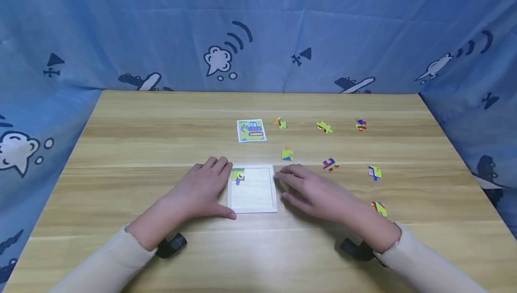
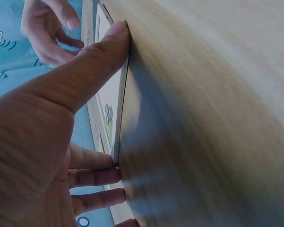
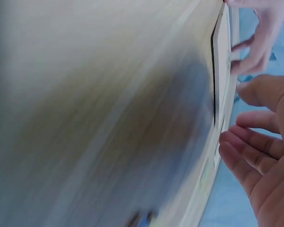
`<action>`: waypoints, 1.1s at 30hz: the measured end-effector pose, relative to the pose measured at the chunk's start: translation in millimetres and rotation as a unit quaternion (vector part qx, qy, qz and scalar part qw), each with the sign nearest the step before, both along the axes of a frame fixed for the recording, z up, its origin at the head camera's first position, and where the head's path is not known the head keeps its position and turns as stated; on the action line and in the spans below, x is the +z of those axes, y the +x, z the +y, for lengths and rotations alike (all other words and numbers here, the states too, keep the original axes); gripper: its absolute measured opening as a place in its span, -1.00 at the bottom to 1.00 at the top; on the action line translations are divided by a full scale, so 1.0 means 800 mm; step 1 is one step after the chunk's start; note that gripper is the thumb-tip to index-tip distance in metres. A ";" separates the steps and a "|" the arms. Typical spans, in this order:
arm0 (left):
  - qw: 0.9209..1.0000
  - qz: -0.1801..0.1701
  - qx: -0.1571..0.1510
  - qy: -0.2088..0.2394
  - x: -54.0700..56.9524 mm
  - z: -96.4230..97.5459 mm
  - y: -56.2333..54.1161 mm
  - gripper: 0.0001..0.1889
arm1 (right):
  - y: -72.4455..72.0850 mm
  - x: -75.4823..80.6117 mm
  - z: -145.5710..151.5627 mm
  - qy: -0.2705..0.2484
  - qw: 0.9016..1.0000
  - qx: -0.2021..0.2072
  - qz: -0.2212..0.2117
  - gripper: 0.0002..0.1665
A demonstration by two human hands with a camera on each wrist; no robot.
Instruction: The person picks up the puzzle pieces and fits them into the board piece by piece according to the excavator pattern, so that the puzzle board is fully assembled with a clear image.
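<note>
A white square puzzle tray point(image 1: 254, 198) lies flat on the table, with one green puzzle piece point(image 1: 238, 175) in its far left corner. My left hand point(image 1: 203, 187) spans the tray's left side, thumb at the near left corner and forefinger by the far one. In the left wrist view the thumb point(image 2: 104, 49) bears on the tray's edge. Beside the tray's right edge hovers my right hand point(image 1: 315, 192), fingers loosely bent and holding nothing. The right wrist view shows its fingertips point(image 3: 229, 139) apart from the thumb.
Beyond the tray lies a picture card point(image 1: 251, 130) of a digger. Several loose puzzle pieces are scattered to the right, among them a green one point(image 1: 287, 154), a striped one point(image 1: 330, 164) and one point(image 1: 378, 208) by the right forearm. A blue curtain point(image 1: 258, 28) hangs behind the table point(image 1: 161, 122).
</note>
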State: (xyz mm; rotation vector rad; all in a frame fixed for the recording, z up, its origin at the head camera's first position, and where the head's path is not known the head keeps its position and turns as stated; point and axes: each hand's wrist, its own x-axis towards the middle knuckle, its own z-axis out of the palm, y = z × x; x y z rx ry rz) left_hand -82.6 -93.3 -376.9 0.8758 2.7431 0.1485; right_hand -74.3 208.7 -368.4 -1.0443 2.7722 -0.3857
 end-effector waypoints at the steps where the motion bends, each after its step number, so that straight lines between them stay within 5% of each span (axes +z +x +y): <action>1: 1.000 0.001 0.000 0.001 0.000 0.000 0.000 0.28 | 0.002 0.000 0.006 0.000 1.000 -0.004 0.003 -0.41; 14: 1.000 0.000 0.003 0.000 -0.001 0.000 0.002 0.26 | 0.036 0.001 0.085 0.009 0.997 -0.082 0.003 -0.26; 26: 1.000 0.004 0.001 0.004 -0.001 0.000 0.001 0.29 | 0.057 0.000 0.122 0.028 0.995 -0.097 0.012 -0.42; 33: 1.000 0.005 -0.001 0.000 0.000 0.000 0.001 0.28 | 0.064 -0.013 0.129 -0.012 0.994 -0.074 0.076 -0.51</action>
